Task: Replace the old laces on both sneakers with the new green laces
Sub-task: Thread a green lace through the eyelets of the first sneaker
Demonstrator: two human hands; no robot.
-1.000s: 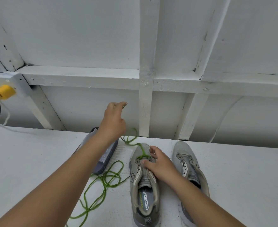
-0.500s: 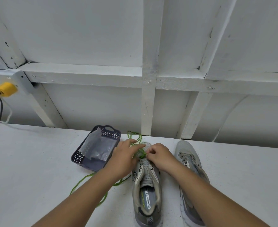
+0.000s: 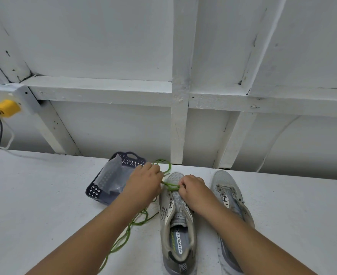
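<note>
Two grey sneakers stand side by side on the white table, toes pointing away from me. The left sneaker (image 3: 176,225) has a green lace (image 3: 170,187) running across its lowest eyelets near the toe. My left hand (image 3: 144,182) pinches the lace at the shoe's left side. My right hand (image 3: 193,190) pinches the same lace on the shoe's right side. The lace's slack loops beyond the toe and trails left across the table toward me. The right sneaker (image 3: 228,192) has no lace in its eyelets; my right forearm hides much of it.
A dark perforated plastic basket (image 3: 99,192) with a clear plastic bag inside sits just left of my left hand. A white framed wall rises right behind the table. A yellow plug (image 3: 6,108) with a dark cable hangs at far left.
My left hand came down from high above the basket to the toe of the left sneaker. Both hands now hold the lace close together. The loose lace has been drawn in.
</note>
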